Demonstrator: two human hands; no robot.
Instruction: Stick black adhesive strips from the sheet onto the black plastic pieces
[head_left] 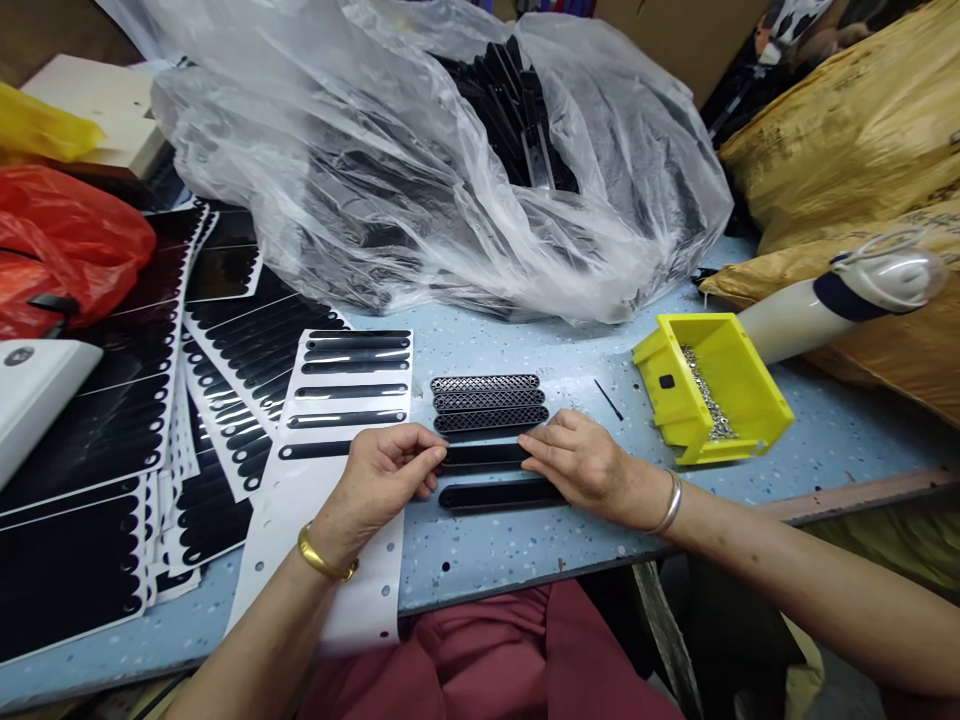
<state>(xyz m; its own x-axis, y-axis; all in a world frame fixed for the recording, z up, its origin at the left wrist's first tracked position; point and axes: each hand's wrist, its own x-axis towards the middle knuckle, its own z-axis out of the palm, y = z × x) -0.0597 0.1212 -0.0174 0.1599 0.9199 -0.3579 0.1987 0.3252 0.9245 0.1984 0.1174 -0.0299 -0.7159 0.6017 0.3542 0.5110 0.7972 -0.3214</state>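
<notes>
My left hand (384, 478) pinches the left end of a long black strip-shaped bar (484, 457) with rounded ends. At the bar's other end, the fingertips of my right hand (589, 462) press together on it. Just below lies a second smooth black bar (495, 496), its right end partly under my right hand. Above are several black bars with a lattice pattern (489, 400), side by side. Left of them is a white backing sheet (330, 530) carrying several black adhesive strips (351, 391); my left wrist is over this sheet. Whether a strip lies on the held bar is unclear.
A yellow bin (724, 375) with small metal parts stands right, beside a white bottle (795, 318). A large plastic bag (360, 190) of black parts spans the back. Stacked black sticker sheets (75, 560) and a red bag (67, 240) lie left. A thin black stick (608, 399) lies right of the bars.
</notes>
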